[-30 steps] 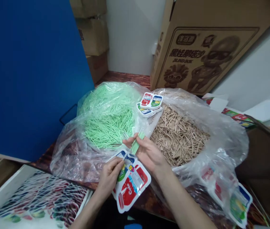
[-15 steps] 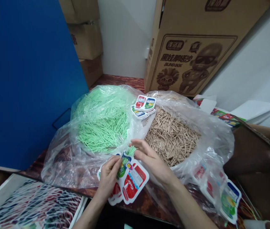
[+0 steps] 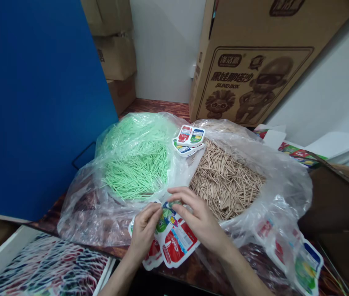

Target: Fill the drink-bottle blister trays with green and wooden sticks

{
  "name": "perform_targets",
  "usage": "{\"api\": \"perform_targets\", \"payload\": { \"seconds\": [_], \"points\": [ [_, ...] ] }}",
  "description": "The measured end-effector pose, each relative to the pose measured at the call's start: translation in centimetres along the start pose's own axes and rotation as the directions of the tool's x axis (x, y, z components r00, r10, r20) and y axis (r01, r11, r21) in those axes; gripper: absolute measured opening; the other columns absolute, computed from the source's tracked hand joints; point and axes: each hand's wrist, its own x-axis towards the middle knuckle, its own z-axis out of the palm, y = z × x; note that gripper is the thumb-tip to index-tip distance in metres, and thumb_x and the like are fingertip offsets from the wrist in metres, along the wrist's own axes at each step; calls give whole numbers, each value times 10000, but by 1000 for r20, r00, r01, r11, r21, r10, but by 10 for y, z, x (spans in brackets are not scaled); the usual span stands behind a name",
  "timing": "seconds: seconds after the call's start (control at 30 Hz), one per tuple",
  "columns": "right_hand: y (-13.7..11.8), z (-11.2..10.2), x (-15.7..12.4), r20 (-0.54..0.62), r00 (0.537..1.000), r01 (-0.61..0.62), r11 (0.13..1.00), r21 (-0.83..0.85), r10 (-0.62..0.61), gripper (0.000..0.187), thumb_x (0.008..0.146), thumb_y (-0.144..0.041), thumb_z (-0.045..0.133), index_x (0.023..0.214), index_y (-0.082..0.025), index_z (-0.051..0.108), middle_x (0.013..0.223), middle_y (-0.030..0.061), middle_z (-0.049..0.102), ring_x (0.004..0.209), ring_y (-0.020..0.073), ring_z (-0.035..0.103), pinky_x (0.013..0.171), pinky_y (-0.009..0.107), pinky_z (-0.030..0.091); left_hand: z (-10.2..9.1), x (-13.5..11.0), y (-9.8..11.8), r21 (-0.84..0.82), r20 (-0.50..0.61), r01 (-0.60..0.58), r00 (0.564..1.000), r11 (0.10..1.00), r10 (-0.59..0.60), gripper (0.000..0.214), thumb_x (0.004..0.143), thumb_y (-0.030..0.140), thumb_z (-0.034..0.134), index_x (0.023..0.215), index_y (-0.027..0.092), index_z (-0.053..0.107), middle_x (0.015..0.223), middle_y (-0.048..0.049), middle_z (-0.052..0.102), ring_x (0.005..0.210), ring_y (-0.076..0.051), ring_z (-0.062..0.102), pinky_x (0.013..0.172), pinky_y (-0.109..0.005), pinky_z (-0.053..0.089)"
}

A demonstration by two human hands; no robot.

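As far as I can observe remotely, the left hand (image 3: 145,228) pinches a fan of printed packets (image 3: 179,242) by its upper edge, just in front of the bagged green sticks (image 3: 140,172). The right hand (image 3: 196,213) bends over the foremost mouth; whether its fingers grip anything, I cannot tell. Green shows there: I judge sticks partly inside, completion unconfirmed. Outstanding: ample loose green sticks, plus brown sticks (image 3: 228,181) in the adjacent bag. Further packets (image 3: 189,135) lie between the two piles, contents unverified.
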Motion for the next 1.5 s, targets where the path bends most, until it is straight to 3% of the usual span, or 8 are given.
{"api": "perform_targets", "payload": {
  "seconds": [0.07,0.23,0.53,0.7,0.83,1.23,1.37,1.5],
  "points": [
    [0,1,0,-17,1000,-5,1000,14,5,124,899,-215,532,854,-211,648,1065,49,647,1075,194,581,964,350,424,-1,0,1,11,-1,-8,1000,1000,8,167,887,256,556,866,187,706,847,-32,663,827,-173,605,771,-264,457],
    [1,3,-3,-44,999,0,1000,-29,-1,213,882,-176,555,1081,-237,603,1056,35,636,1018,177,586,892,318,449,-4,-1,0,27,6,-17,1000,1000,16,162,893,248,550,870,188,700,855,-32,658,842,-172,600,780,-262,453],
    [0,2,-11,47,998,39,983,-178,-31,102,902,-188,539,911,-215,636,1053,44,605,1043,190,556,917,335,423,-2,-2,7,36,-46,-26,999,999,28,175,889,270,555,851,175,697,842,-44,659,841,-183,602,786,-274,454],
    [0,1,-18,-94,995,8,986,-165,-24,150,892,-170,527,1023,-222,580,1162,72,574,1042,199,558,867,330,456,1,-2,15,43,-78,-49,996,998,52,162,882,261,563,849,177,698,868,-49,673,866,-191,608,811,-287,454],
    [3,1,-23,-25,999,30,983,-181,-35,108,896,-173,518,915,-212,617,1040,58,609,1016,204,569,883,338,448,4,-1,17,30,-57,-64,996,997,66,171,884,262,560,842,182,705,854,-45,681,858,-185,609,811,-283,452],
    [12,2,-27,-171,985,-47,983,-176,16,151,912,-195,480,925,-213,629,1045,63,578,1017,198,568,873,311,452,16,-2,15,-157,-43,99,993,983,-106,194,852,323,596,827,174,719,842,-38,672,831,-178,595,779,-261,464],
    [11,-3,-32,-60,998,-1,974,-226,-13,194,938,-208,440,860,-207,618,864,46,572,843,182,583,745,290,462,6,1,23,-157,199,245,957,957,-212,170,778,323,681,807,157,701,747,-11,632,714,-149,561,675,-237,452],
    [6,-4,-39,54,992,123,941,-316,-111,192,944,-210,423,917,-226,613,875,58,570,824,190,579,704,296,464,-12,5,35,-42,583,380,760,924,-286,234,653,326,783,799,157,711,660,29,589,614,-123,504,594,-218,423]
  ]
}}
